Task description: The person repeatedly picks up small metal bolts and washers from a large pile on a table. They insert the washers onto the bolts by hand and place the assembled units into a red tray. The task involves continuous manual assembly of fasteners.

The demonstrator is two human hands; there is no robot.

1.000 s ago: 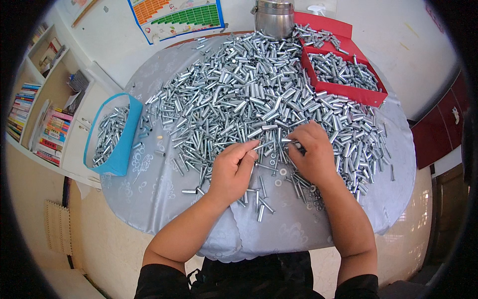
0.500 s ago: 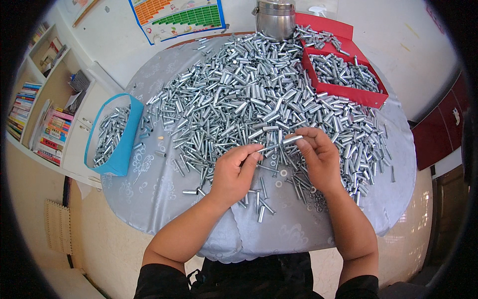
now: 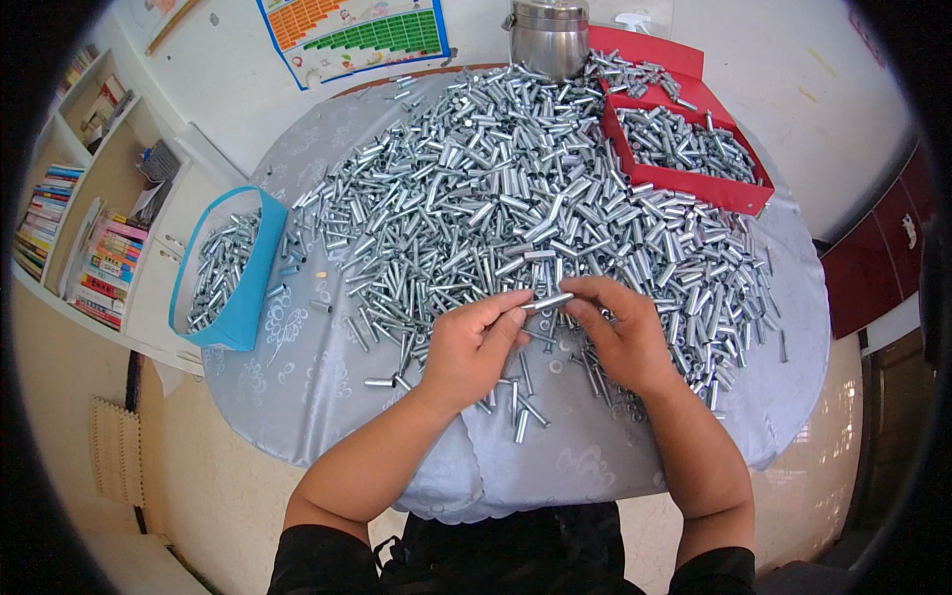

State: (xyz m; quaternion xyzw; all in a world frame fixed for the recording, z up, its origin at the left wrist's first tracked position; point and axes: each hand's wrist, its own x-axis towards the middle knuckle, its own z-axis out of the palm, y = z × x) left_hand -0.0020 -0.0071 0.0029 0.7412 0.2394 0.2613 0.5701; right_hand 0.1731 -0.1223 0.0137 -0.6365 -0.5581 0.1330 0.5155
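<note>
The cloth-covered surface [image 3: 555,481] spreads beneath and around both sets of fingers. Just beyond the fingertips begins a broad heap [image 3: 446,198] of shiny metal sleeves and bolts. Farther out past the right fingers sits a red box [image 3: 694,189]; well to the left of the left fingers stands a blue box [image 3: 252,293]; both hold similar parts.

The left hand [image 3: 470,349] has thumb and forefinger pinched on the near end of a slim metal piece [image 3: 547,301]. The right hand [image 3: 627,335] brings thumb and forefinger to its other end, one above and one below; whether they press on it, I cannot tell. The piece lies slantwise between the two sets of fingertips, above the surface.

It should prove rigid, light enough for a pinch and hard to damage, though its smooth, rounded wall could roll or slip. Opposed pads near each end look the best hold, keeping the middle free. Small washers [image 3: 557,366] lie below the right fingertips, toward the person.
</note>
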